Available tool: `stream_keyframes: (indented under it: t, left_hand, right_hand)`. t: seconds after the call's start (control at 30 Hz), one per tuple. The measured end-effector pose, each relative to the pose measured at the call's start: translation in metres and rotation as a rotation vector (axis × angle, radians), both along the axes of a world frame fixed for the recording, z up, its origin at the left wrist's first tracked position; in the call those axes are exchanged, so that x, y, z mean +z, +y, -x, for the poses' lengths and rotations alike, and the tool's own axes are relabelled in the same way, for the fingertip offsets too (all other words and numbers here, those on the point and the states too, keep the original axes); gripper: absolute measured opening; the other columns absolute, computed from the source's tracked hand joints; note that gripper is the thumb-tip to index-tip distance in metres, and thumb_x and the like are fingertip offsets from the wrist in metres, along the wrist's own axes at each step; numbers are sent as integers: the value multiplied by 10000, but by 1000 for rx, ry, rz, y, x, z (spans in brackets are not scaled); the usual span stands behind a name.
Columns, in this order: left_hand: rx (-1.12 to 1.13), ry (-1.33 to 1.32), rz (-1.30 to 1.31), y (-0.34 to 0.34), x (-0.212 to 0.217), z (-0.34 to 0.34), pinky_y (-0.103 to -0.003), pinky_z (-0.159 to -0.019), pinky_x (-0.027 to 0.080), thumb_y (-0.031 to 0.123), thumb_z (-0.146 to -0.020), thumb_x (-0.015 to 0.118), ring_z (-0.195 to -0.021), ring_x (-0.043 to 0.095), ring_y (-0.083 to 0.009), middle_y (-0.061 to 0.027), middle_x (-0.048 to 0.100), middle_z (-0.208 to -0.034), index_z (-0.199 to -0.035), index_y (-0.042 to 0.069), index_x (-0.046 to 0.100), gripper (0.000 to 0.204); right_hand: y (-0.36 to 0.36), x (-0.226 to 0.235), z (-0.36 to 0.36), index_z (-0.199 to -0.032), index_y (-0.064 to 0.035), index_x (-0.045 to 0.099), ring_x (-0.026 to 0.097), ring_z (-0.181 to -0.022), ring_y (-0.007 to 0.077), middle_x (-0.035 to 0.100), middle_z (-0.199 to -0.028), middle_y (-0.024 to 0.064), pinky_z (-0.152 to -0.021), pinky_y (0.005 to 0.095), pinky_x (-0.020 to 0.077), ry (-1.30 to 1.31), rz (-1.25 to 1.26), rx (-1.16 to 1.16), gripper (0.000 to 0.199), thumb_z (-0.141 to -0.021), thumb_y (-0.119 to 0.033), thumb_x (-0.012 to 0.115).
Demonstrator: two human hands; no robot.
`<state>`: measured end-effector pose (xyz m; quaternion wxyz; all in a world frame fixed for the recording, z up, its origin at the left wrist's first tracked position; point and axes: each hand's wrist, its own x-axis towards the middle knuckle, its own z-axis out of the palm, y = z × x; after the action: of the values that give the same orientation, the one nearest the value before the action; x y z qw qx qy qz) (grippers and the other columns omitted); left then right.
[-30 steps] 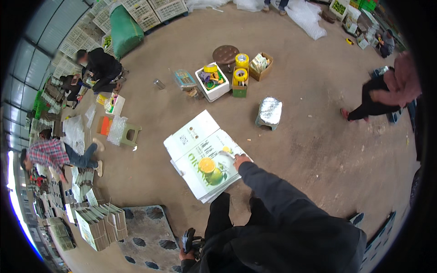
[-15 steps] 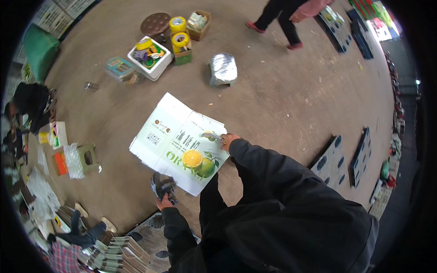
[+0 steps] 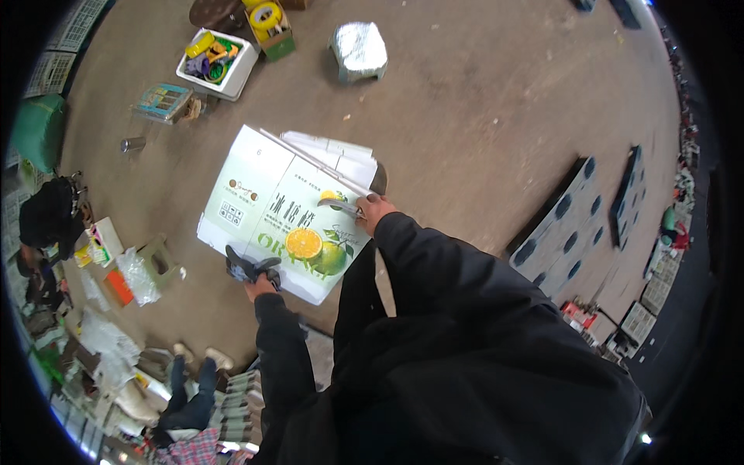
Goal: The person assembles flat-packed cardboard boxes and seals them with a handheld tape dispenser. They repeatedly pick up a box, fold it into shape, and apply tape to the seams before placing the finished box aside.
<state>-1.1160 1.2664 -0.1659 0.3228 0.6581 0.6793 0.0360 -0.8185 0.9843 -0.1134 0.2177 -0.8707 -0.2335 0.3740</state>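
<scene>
A white flattened orange carton (image 3: pixel 298 201), with green print and fruit pictures, lies tilted in front of my legs. My right hand (image 3: pixel 373 213) is closed on its right edge, a grey, finger-like shape lying across the top. I cannot tell whether this shape is a glove finger or a tool. Over the lower left edge is my left hand (image 3: pixel 260 279). Its fingers look covered in dark grey, like a glove, and are spread apart. More white cardboard (image 3: pixel 333 151) shows behind the carton's far edge; its support is mostly hidden.
A foil-topped stool (image 3: pixel 359 50) stands ahead. To its left are a white foam box (image 3: pixel 240 70) of tools and tape, a clear plastic container (image 3: pixel 164 102) and a metal can (image 3: pixel 133 144). Grey pallets (image 3: pixel 554 217) lie at right. Another person's legs (image 3: pixel 194 387) show lower left.
The view has shifted, and the walking person at the top has left it. My left hand has come up from below the carton onto its lower edge. White cardboard now shows behind.
</scene>
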Motion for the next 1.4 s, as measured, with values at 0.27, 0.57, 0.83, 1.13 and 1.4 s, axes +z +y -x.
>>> stream_keyframes:
  t: [0.27, 0.57, 0.83, 1.13, 1.4]
  left_hand:
    - [-50, 327, -98, 43, 15, -6, -491, -942, 509, 258, -780, 703, -1048, 657, -444, -305, 672, -1173, -1324, -65, 558, 650]
    - [-91, 646, -204, -35, 67, -32, -477, -901, 516, 235, -879, 686, -1022, 669, -400, -263, 676, -1149, -1331, -59, 515, 566]
    - [153, 736, -223, -43, 99, -71, -494, -751, 572, 249, -828, 720, -867, 718, -395, -251, 717, -1007, -1205, -15, 609, 473]
    - [-146, -267, -356, 55, 69, -276, -428, -851, 524, 230, -906, 762, -992, 646, -299, -233, 637, -1209, -1338, -37, 490, 576]
    - [-345, 63, -732, 16, 31, -302, -500, -937, 410, 127, -896, 644, -1045, 516, -400, -240, 571, -1077, -1181, -50, 543, 351]
  right_hand:
    - [-3, 21, 46, -1146, -80, 598, 556, -1103, 482, 560, -1182, 261, -895, 536, 530, 49, -87, -181, 329, -853, -166, 720]
    - [-21, 27, -37, -1160, -44, 588, 604, -1040, 468, 589, -1108, 278, -812, 520, 575, 317, -160, 72, 286, -898, -134, 656]
    - [-38, 13, -149, -1122, -44, 597, 687, -865, 396, 672, -941, 229, -754, 474, 564, 745, -240, 89, 338, -924, -290, 719]
    - [39, -66, -233, -1183, -104, 659, 708, -891, 405, 712, -936, 217, -751, 505, 547, 640, -134, 558, 413, -985, -460, 593]
    - [103, -73, -265, -1163, -87, 700, 709, -932, 384, 728, -971, 181, -785, 504, 569, 264, -187, 926, 285, -937, -241, 618]
